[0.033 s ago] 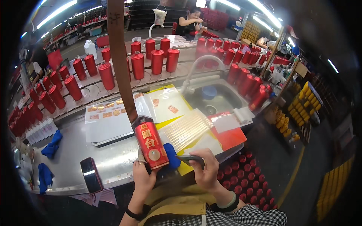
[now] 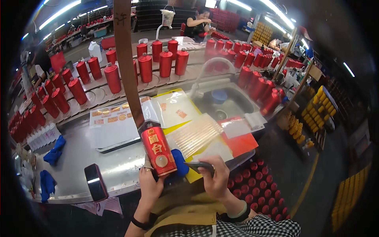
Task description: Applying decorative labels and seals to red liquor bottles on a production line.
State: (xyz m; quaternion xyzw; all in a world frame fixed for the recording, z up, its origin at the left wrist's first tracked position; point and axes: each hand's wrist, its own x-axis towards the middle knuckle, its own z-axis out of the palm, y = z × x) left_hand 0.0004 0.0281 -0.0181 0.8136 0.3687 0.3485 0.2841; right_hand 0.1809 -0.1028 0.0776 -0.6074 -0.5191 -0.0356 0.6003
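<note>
My left hand (image 2: 151,185) is wrapped around the lower end of a red bottle (image 2: 158,152), which leans at a slant over the front of the bench. Gold characters and a round gold emblem decorate its front. Between the thumb and fingers of my right hand (image 2: 215,177) is a dark, flat, thin-edged scraper (image 2: 200,166). The scraper's tip points left toward the bottle, apart from it. Behind the bottle's base, a blue pad (image 2: 181,164) shows in part. A clear sheet with gold strips (image 2: 196,135) lies just beyond the scraper.
Sticker sheets (image 2: 114,118) lie left of a brown upright post (image 2: 127,59). Beyond are rows of red bottles (image 2: 166,64) and a sink (image 2: 233,106) with a white tap. A phone (image 2: 95,182) and blue cloths (image 2: 47,185) rest at left. A co-worker (image 2: 199,25) sits opposite.
</note>
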